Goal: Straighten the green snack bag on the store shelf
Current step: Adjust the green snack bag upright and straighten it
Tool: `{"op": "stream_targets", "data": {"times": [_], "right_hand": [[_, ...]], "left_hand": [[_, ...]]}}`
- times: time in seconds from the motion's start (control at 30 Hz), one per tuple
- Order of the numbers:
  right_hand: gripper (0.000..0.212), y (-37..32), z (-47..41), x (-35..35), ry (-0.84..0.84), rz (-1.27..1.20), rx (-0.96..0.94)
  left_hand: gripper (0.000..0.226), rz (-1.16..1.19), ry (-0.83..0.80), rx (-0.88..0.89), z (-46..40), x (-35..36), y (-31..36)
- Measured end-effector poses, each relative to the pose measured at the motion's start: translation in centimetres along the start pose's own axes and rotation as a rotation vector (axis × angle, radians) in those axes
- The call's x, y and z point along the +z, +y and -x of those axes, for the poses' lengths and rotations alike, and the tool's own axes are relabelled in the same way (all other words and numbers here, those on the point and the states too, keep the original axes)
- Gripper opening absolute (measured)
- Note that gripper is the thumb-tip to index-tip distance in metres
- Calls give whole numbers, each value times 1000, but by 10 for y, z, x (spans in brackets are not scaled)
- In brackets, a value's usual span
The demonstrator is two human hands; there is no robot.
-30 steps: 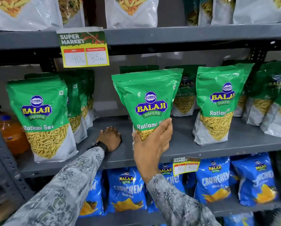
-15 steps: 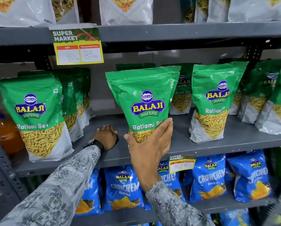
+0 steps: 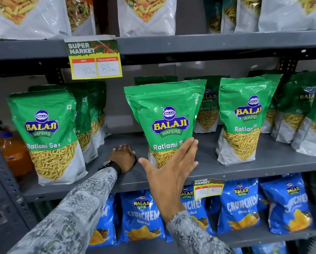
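Roughly ten green bags [image 3: 169,123], five blue bags [image 3: 239,204], two hands [image 3: 170,173]

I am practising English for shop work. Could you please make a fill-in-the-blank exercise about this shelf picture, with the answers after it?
1. The right hand is open, fingers spread, in front of the ____ snack bag.
2. The left hand rests on the grey ____.
3. The bags on the shelf below are ____.
4. The price tag shows a discounted price of ____ Rs.

Answers: green; shelf; blue; 85
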State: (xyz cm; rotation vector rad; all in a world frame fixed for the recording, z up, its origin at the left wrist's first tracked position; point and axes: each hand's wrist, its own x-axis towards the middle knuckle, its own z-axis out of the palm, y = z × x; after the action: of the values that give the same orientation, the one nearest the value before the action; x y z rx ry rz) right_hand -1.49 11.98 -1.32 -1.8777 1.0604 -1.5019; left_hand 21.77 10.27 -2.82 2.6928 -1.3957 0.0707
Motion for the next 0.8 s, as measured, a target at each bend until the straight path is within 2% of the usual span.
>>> {"op": "stream_targets", "data": {"times": [0.23, 0.8], "right_hand": [[132, 4, -10, 17, 49, 72, -4], [128, 9, -27, 40, 41, 117, -29]], "left_hand": [[49, 89, 28, -32, 1, -1, 4], [52, 76, 41, -11, 5, -4, 8]]}}
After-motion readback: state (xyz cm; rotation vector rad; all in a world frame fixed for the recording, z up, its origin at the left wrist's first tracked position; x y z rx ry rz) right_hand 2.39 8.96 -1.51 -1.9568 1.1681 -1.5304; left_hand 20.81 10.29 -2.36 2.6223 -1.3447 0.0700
